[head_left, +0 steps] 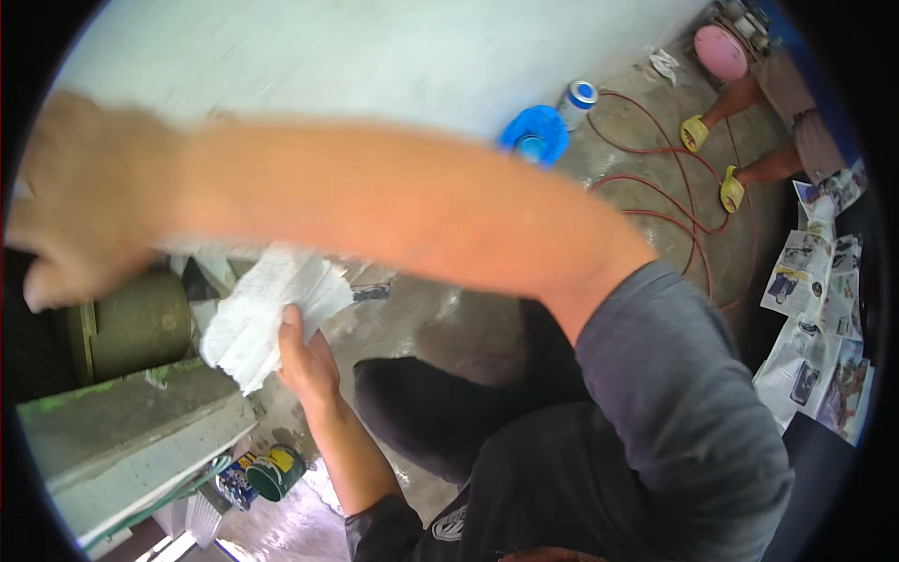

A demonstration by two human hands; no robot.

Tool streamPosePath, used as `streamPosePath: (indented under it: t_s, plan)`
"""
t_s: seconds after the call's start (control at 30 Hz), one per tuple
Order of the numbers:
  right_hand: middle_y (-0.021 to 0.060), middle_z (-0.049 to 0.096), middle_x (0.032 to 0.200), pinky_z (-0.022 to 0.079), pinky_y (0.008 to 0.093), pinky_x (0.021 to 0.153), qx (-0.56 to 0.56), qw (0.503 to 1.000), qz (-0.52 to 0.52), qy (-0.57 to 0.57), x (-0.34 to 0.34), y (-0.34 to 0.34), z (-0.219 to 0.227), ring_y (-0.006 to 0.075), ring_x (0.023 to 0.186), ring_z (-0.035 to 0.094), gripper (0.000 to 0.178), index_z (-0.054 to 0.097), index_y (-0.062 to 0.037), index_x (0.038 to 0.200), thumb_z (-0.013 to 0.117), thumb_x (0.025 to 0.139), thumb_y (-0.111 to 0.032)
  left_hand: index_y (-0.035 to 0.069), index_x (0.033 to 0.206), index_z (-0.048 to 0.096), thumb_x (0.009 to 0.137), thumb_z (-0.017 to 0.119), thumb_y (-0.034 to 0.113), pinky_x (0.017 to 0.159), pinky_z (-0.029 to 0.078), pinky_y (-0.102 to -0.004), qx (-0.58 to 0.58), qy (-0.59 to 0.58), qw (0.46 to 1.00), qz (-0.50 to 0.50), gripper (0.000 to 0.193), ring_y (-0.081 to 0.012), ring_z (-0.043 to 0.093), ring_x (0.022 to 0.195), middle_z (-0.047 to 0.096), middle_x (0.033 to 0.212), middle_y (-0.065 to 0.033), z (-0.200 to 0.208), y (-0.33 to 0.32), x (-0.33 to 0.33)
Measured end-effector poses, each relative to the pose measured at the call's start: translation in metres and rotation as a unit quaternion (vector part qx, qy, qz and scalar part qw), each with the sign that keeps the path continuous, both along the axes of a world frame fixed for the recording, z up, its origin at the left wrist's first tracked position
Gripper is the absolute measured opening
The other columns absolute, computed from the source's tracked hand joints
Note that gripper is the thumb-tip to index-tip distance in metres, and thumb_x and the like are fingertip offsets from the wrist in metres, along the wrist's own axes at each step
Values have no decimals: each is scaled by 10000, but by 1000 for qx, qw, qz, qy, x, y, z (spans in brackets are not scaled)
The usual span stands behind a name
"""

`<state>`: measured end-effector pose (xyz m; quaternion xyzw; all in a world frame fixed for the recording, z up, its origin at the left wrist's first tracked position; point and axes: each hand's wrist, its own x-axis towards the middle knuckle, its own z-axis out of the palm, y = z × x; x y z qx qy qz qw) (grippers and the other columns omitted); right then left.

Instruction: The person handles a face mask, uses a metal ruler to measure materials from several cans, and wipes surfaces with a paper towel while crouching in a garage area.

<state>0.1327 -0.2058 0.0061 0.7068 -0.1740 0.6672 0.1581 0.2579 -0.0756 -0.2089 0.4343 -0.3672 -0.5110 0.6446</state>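
My left hand point(309, 361) grips a white, ragged-edged, sheet-like thing point(253, 323), thumb on top and fingers underneath. Whether it is paper, cloth or something coated white, I cannot make out. Above it, my right forearm stretches across the view to the far left. There my right hand point(94, 192) is smeared by motion, so its fingers and anything in them cannot be made out. Nearest to that hand, lower down, is an olive-green drum point(140, 323). Part of the white thing's upper edge is hidden behind my right forearm.
A concrete ledge point(122, 421) runs at the left, beside a green can point(273, 473). Beyond my forearm are a blue basin point(548, 131) and a can point(578, 101). A red hose point(646, 183) loops over the floor near another person's yellow slippers point(694, 133). Printed sheets point(801, 272) hang at the right.
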Motion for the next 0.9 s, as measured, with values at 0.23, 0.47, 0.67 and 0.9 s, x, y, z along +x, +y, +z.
streamPosePath:
  t_s: [0.23, 0.47, 0.67, 0.9]
  plan:
    - [246, 469, 1400, 427, 469, 1044, 443, 875, 128, -145, -151, 129, -226, 424, 1273, 487, 467, 496, 46, 1325, 637, 919, -136, -58, 1406, 438, 998, 490, 172, 1155, 330, -456, 44, 14, 995, -87, 471, -290, 475, 1339, 512, 1419, -177, -3, 15, -122]
    - [249, 618, 1159, 482, 451, 926, 615, 753, 206, -112, -222, 160, -267, 393, 1087, 623, 442, 480, 46, 1345, 576, 981, -187, -61, 1402, 450, 980, 509, 168, 1158, 325, -446, 102, 1, 991, -86, 483, -286, 485, 1334, 529, 1410, -170, 7, 17, -200]
    - [143, 648, 940, 505, 373, 771, 657, 679, 280, -173, -271, 143, -268, 250, 860, 645, 382, 487, -7, 1359, 536, 1017, -172, -71, 1491, 343, 933, 517, 167, 1193, 271, -450, 35, -91, 991, -90, 632, -299, 390, 1422, 366, 1569, -180, 63, -9, -261]
    - [164, 671, 869, 498, 402, 754, 648, 592, 426, -222, -279, 133, -249, 309, 854, 674, 296, 507, -35, 1251, 537, 998, -186, -56, 1323, 516, 900, 524, 59, 1116, 370, -457, 20, -298, 940, -163, 438, -354, 504, 1305, 545, 1388, -230, 55, -19, -257]
